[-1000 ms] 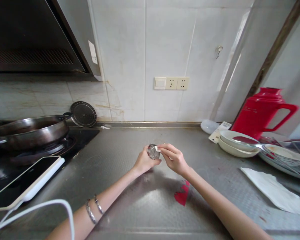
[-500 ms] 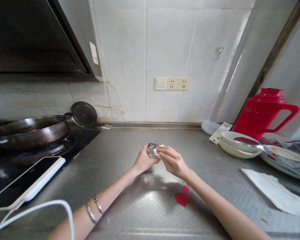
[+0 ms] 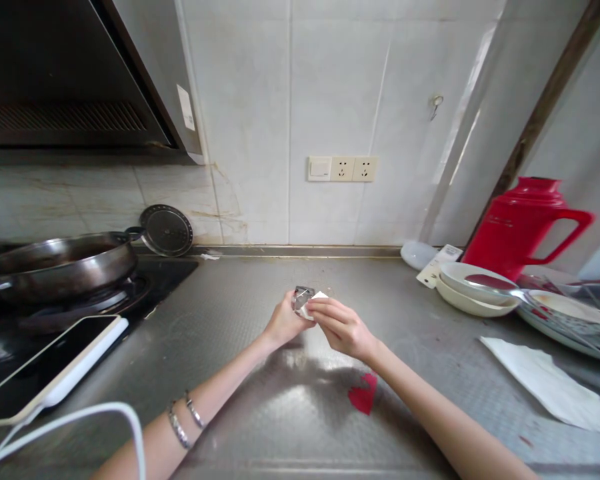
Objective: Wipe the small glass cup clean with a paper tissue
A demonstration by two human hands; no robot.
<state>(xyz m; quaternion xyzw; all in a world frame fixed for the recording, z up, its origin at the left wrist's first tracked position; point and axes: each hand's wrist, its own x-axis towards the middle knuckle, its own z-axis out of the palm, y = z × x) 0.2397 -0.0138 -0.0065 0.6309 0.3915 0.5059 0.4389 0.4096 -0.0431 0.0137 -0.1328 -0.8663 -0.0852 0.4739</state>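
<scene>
the steel counter (image 3: 260,413) takes up most of what i see, running from the black hob (image 3: 80,300) on the left to a clutter of dishes on the right. a wide dark pan (image 3: 55,263) sits on the burner, and a white-edged tablet (image 3: 50,367) lies tilted at the hob's near edge with a white cable (image 3: 105,417) looping off it. far right, a red thermos jug (image 3: 523,223) stands against the wall behind stacked white bowls (image 3: 473,290), with a white sheet of paper (image 3: 550,390) lying flat in front.

both arms reach to mid-counter. the left hand (image 3: 283,323) is curled around a small crumpled foil packet (image 3: 303,298), holding it just above the surface, seemingly to steady it. the right hand (image 3: 343,327) has its fingertips pressed together on a white tab (image 3: 316,299) at the packet's edge. a small red scrap (image 3: 363,395) lies on the steel beneath the right forearm.
</scene>
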